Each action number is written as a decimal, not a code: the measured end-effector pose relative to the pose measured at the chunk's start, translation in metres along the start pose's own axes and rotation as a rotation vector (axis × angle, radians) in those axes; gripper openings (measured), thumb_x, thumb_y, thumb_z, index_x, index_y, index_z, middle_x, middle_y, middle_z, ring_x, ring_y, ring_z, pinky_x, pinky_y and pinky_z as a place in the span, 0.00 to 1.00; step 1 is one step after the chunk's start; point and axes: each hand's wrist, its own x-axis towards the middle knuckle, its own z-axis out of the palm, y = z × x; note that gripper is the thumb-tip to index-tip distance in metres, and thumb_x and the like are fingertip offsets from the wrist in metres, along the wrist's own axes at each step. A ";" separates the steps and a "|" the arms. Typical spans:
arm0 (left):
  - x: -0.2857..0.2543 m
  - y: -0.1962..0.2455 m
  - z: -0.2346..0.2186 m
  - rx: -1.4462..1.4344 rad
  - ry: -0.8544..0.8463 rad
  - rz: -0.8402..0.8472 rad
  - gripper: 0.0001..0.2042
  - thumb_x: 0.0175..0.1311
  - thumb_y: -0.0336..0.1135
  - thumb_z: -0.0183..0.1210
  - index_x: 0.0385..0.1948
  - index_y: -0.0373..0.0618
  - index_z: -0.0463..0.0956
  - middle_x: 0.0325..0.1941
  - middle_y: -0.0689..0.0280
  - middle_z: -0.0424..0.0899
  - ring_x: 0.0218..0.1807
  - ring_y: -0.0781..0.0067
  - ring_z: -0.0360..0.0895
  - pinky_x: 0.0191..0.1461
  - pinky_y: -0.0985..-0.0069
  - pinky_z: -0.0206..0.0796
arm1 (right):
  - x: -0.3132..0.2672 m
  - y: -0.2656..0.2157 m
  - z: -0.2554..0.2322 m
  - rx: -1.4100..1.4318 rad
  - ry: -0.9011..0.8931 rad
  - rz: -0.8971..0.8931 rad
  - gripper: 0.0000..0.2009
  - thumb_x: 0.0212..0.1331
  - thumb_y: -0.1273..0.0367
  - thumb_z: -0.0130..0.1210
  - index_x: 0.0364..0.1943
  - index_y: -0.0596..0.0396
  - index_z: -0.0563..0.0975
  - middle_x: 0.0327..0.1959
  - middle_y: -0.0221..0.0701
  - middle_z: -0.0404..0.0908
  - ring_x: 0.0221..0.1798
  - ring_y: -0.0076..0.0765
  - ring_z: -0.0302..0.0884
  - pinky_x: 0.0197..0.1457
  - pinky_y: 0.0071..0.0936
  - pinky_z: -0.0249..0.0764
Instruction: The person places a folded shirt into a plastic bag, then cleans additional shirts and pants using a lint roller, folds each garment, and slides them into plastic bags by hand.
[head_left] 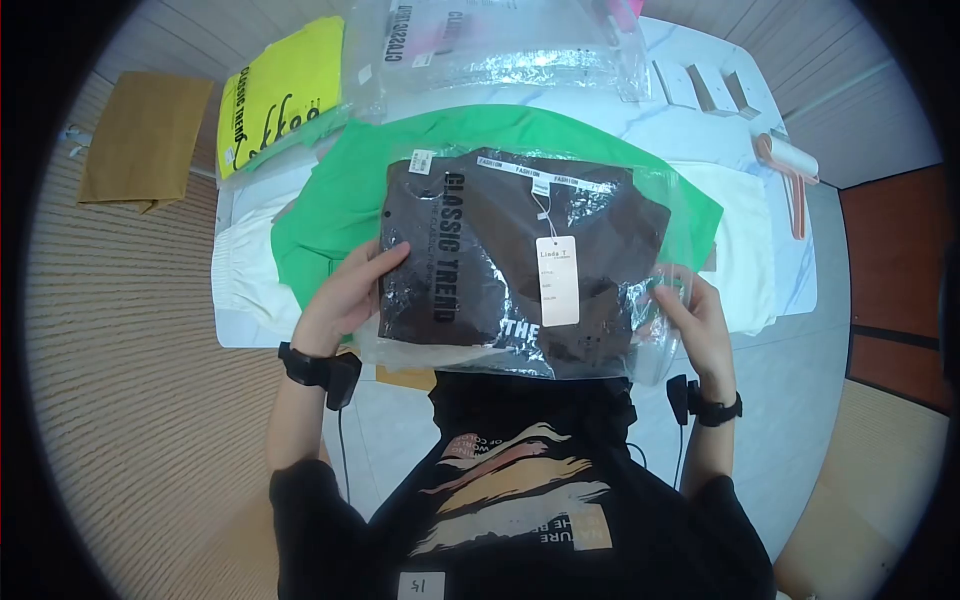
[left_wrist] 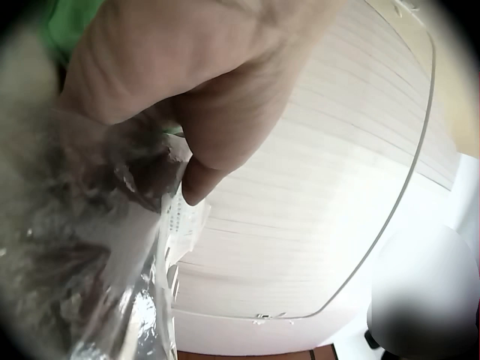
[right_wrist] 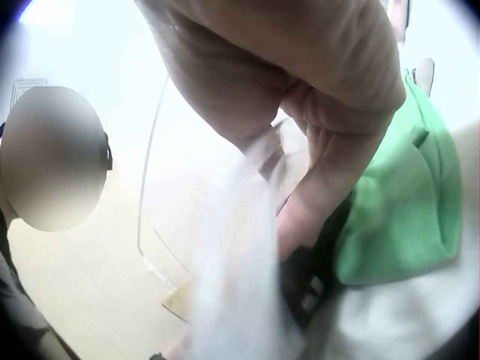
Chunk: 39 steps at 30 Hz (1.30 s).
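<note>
A dark brown folded garment (head_left: 500,250) printed "CLASSIC TREND" sits inside a clear plastic bag (head_left: 620,345), with a white hang tag (head_left: 557,280) on its front. I hold the bag up over the table edge by both sides. My left hand (head_left: 348,290) grips its left edge, thumb on top. My right hand (head_left: 690,310) pinches the crinkled right edge. In the left wrist view my left hand's fingers (left_wrist: 202,97) curl on the clear plastic bag (left_wrist: 112,255). In the right wrist view my right hand (right_wrist: 315,135) holds the plastic (right_wrist: 240,270).
A green garment (head_left: 340,200) lies under the bag on the white table (head_left: 790,280), beside cream garments (head_left: 745,250). A yellow bagged garment (head_left: 285,90) and an empty clear bag (head_left: 500,45) lie farther back. A brown paper bag (head_left: 145,135) lies on the floor at left.
</note>
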 end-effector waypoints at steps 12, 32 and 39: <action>-0.043 0.024 0.025 0.051 0.081 0.285 0.15 0.68 0.25 0.66 0.54 0.33 0.80 0.50 0.61 0.89 0.47 0.75 0.86 0.52 0.75 0.80 | -0.011 -0.041 0.001 -0.046 0.135 -0.159 0.16 0.68 0.74 0.64 0.56 0.67 0.79 0.28 0.21 0.81 0.26 0.13 0.71 0.31 0.16 0.64; -0.081 -0.071 -0.047 -0.604 0.070 0.392 0.24 0.73 0.30 0.61 0.69 0.39 0.70 0.67 0.57 0.80 0.67 0.57 0.79 0.71 0.54 0.70 | 0.127 -0.252 0.140 -0.815 -0.534 -0.906 0.12 0.69 0.67 0.63 0.48 0.62 0.86 0.22 0.32 0.82 0.18 0.26 0.77 0.26 0.24 0.72; -0.054 -0.086 -0.058 -0.829 -0.259 0.570 0.26 0.72 0.30 0.62 0.71 0.44 0.67 0.72 0.59 0.75 0.74 0.58 0.71 0.78 0.51 0.59 | 0.098 -0.318 0.175 -0.573 -0.807 -1.266 0.10 0.66 0.73 0.64 0.48 0.61 0.87 0.32 0.34 0.90 0.22 0.23 0.79 0.27 0.22 0.72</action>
